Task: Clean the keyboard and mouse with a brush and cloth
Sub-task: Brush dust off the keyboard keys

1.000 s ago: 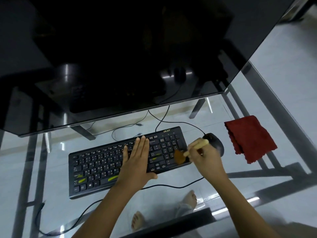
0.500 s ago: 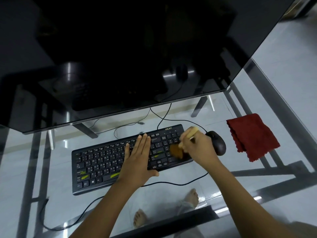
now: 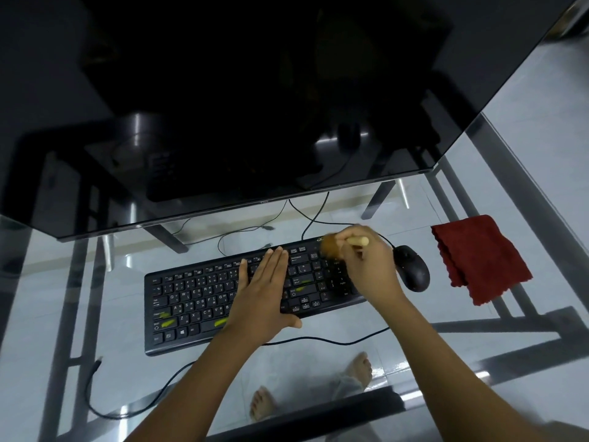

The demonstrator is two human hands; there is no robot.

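Observation:
A black keyboard [image 3: 197,301] lies on the glass desk [image 3: 350,349], with yellow-green marks on a few keys. My left hand [image 3: 264,298] rests flat on its middle, fingers straight and together. My right hand [image 3: 366,266] grips a small wooden-handled brush [image 3: 357,241]. Its brown bristles sit at the keyboard's far right corner, blurred. A black mouse [image 3: 412,272] lies just right of the keyboard, untouched. A red cloth [image 3: 478,260] lies folded further right.
A large dark monitor [image 3: 255,106] leans over the far side of the desk, close above the keyboard. Black cables [image 3: 306,224] run behind and in front of the keyboard. Bare feet and the floor show through the glass. The desk's metal frame crosses at right.
My right hand has swept the brush from the keyboard's near right part up to its far right corner. My left hand has stayed flat on the keys.

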